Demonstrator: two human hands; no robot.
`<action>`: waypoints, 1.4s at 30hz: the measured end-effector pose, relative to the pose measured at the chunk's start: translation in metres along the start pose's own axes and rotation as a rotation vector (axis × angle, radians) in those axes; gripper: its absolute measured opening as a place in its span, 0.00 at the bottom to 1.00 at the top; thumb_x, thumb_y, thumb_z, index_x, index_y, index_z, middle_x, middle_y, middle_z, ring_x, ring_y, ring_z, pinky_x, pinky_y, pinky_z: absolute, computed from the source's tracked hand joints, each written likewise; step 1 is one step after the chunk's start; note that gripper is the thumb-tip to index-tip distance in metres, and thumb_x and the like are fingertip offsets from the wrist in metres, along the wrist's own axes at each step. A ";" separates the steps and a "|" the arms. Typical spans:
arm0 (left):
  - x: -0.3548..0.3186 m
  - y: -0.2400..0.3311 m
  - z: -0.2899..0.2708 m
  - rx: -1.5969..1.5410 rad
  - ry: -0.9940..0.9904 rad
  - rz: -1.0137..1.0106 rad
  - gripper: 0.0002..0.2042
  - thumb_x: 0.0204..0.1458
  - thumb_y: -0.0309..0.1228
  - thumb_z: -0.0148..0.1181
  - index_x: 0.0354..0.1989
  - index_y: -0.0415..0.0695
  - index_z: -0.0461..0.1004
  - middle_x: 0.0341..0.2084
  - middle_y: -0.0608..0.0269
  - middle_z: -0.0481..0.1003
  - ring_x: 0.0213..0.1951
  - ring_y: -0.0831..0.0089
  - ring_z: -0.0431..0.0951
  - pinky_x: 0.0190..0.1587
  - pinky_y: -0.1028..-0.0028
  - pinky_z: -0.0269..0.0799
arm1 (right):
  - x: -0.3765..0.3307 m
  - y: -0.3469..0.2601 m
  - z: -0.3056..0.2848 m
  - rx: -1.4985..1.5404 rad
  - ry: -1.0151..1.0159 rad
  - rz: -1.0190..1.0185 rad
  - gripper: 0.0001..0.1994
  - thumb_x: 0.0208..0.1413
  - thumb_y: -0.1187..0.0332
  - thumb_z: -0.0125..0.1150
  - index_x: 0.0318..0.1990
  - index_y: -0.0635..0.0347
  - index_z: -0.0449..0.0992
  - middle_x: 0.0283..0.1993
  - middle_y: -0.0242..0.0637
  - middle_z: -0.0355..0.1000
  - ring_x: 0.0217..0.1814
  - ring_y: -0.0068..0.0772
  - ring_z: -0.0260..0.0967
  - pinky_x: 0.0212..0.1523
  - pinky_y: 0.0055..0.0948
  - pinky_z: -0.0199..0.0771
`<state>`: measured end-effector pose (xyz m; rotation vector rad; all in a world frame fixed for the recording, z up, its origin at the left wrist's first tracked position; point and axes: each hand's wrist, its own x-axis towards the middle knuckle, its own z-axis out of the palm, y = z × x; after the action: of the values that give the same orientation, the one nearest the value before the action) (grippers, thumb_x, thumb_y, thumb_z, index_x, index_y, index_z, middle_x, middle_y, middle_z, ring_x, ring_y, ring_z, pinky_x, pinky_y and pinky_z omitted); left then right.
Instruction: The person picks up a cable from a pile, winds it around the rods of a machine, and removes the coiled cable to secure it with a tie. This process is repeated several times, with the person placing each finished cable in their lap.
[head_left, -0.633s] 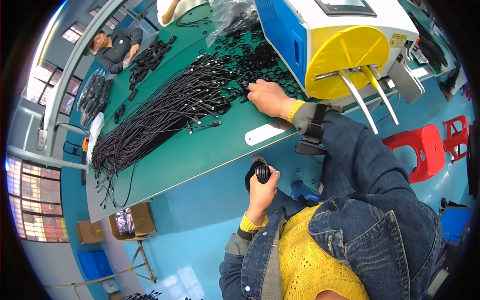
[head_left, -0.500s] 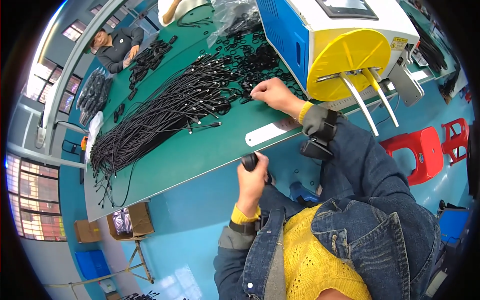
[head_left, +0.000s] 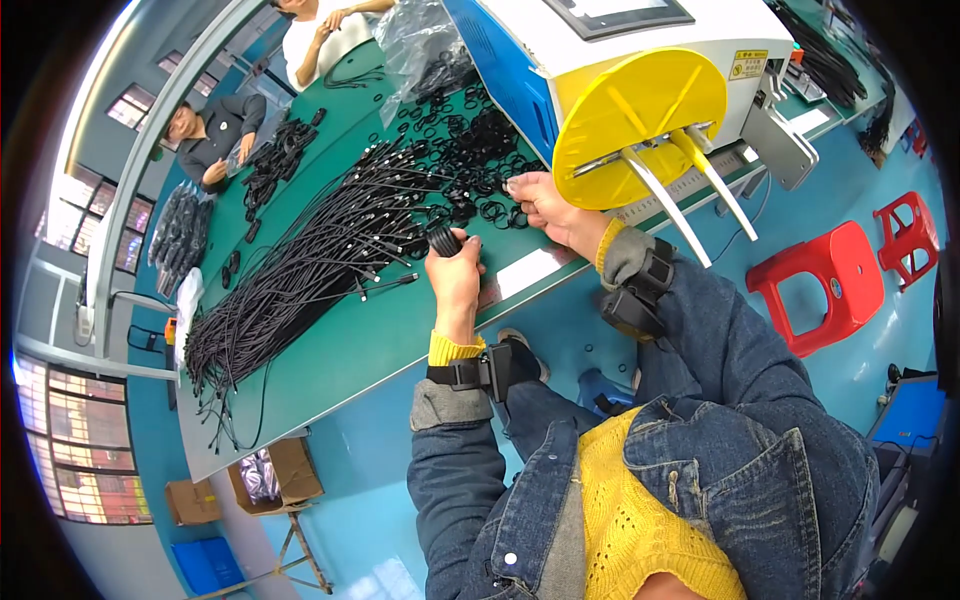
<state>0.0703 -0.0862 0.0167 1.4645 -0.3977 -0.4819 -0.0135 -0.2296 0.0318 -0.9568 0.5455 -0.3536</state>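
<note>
A coil (head_left: 442, 240) is being grasped in the left hand (head_left: 457, 282), to the left of the right hand (head_left: 546, 208); nearer the latter, loose rings (head_left: 490, 150) are being bordered by bent fingers, whose hold cannot be told.

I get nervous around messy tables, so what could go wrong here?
The coiled black cable in the left hand might spring loose if the grip slackens. The right hand is beside loose black rings, so it could brush some away. Also, metal rods stick out by the yellow disc, close to the right forearm in this view; a sleeve might catch.
</note>
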 end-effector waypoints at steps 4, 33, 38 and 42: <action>0.004 0.008 -0.015 0.623 -0.180 0.212 0.09 0.42 0.23 0.61 0.32 0.41 0.68 0.20 0.68 0.70 0.21 0.82 0.68 0.22 0.81 0.65 | -0.020 0.004 0.008 -0.085 -0.070 0.006 0.07 0.52 0.67 0.58 0.37 0.57 0.71 0.23 0.20 0.62 0.18 0.10 0.49 0.16 0.14 0.47; -0.142 0.007 0.000 -0.177 -0.621 -0.443 0.09 0.43 0.22 0.58 0.33 0.41 0.68 0.20 0.68 0.68 0.19 0.79 0.68 0.19 0.80 0.63 | -0.158 -0.023 -0.041 -0.591 -0.507 -0.017 0.12 0.50 0.70 0.56 0.43 0.62 0.73 0.26 0.36 0.73 0.22 0.22 0.68 0.24 0.20 0.69; -0.151 0.005 0.012 0.308 -0.580 -0.257 0.11 0.41 0.24 0.60 0.34 0.39 0.68 0.19 0.67 0.69 0.21 0.79 0.70 0.22 0.78 0.65 | -0.157 -0.023 -0.016 -1.245 -0.672 -0.461 0.25 0.37 0.70 0.66 0.47 0.63 0.67 0.26 0.44 0.71 0.27 0.43 0.70 0.29 0.32 0.69; -0.157 -0.012 0.016 0.479 -0.499 0.037 0.14 0.40 0.24 0.60 0.36 0.37 0.67 0.19 0.66 0.71 0.23 0.78 0.71 0.25 0.77 0.67 | -0.157 0.006 -0.015 -1.397 -0.704 -0.513 0.29 0.31 0.69 0.69 0.44 0.64 0.63 0.27 0.45 0.70 0.33 0.51 0.69 0.31 0.37 0.68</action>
<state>-0.0711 -0.0160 0.0109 1.7841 -0.9874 -0.7607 -0.1492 -0.1564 0.0639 -2.4573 -0.2265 -0.0068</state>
